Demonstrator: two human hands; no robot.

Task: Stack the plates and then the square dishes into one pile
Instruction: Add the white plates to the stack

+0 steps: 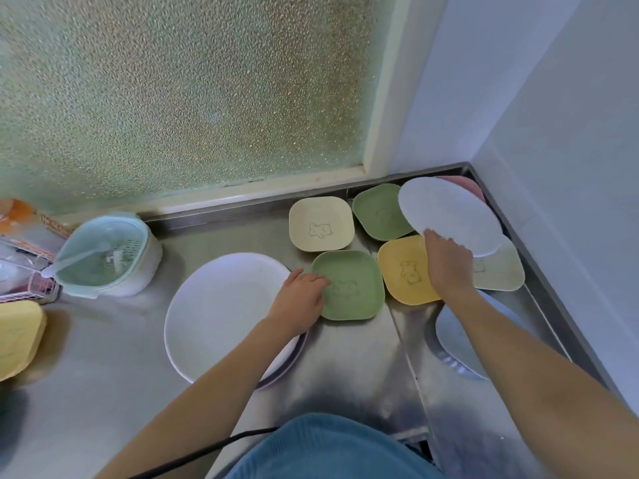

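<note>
A white round plate point(221, 312) lies on a purple one on the steel counter. My left hand point(301, 299) rests at its right rim, fingers touching the near green square dish point(356, 288). My right hand point(447, 264) grips a pale round plate point(449, 216), lifted and tilted over the back right corner. A pink plate point(470, 186) lies behind it. Around them sit a cream dish point(321, 223), a second green dish point(378, 210), a yellow dish point(403, 267) and a pale dish point(501, 271). Another white plate point(453, 337) lies under my right forearm.
A mint lidded strainer box point(107, 257) with a spoon stands at the left, by a wire rack point(27, 271). A yellow dish point(17, 337) sits at the left edge. Frosted window and walls close off the back and right. A black cable point(207, 447) runs near me.
</note>
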